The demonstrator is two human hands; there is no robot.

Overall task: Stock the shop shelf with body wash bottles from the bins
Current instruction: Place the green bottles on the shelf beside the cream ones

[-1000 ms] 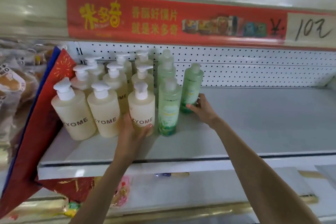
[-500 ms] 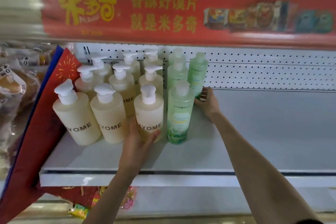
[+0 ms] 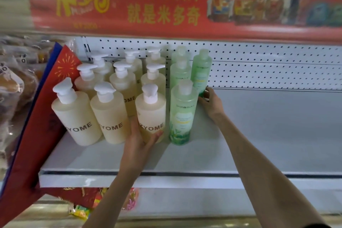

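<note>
Head view: bottles upright, both grips closed

The left hand (image 3: 140, 140) wraps its grip round the base of a cream plastic pump bottle (image 3: 150, 114) marked "YOME", at the front right of the cream group on the white metal shelf (image 3: 259, 126). This bottle stands upright, long axis vertical, pump on top. The right hand (image 3: 211, 102) curls its grip round the foot of a pale green clear plastic bottle (image 3: 200, 72), which also stands upright with its cap up, in the back row near the perforated white back panel (image 3: 277, 68).
</note>
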